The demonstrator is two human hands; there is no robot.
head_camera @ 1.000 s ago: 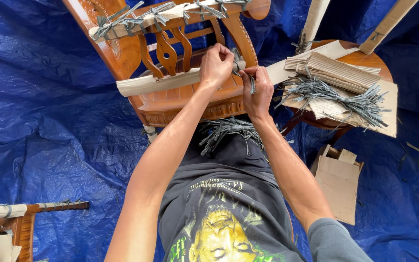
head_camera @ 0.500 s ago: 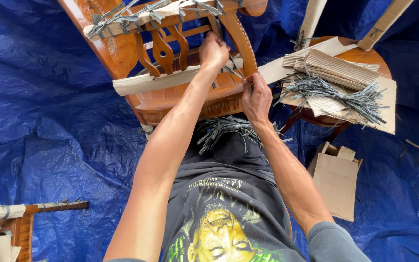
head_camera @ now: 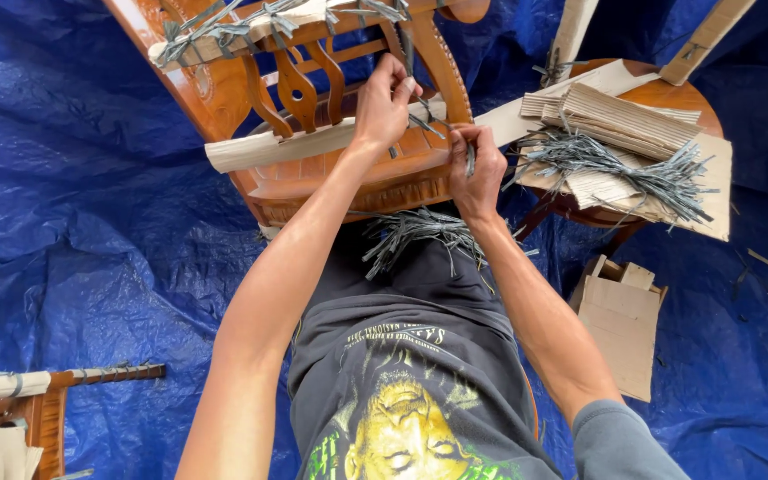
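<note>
The wooden chair stands at about twelve o'clock, right in front of the person; a strip of cardboard lies across its back rail, and more cardboard is tied on higher up with grey straps. The left hand is up by the rail at twelve o'clock, fingers pinched together on a thin grey strap; the right hand sits just below at one o'clock, fingers closed tight on the same strap's lower end. The step looks like tying the cardboard onto the chair — wrapping it up. The next move, I think, needs a firm pull and a knot so the strip stays put; more straps wait in a loose bundle on the lap at six o'clock, and another pile of straps lies on folded cardboard at two o'clock.
</note>
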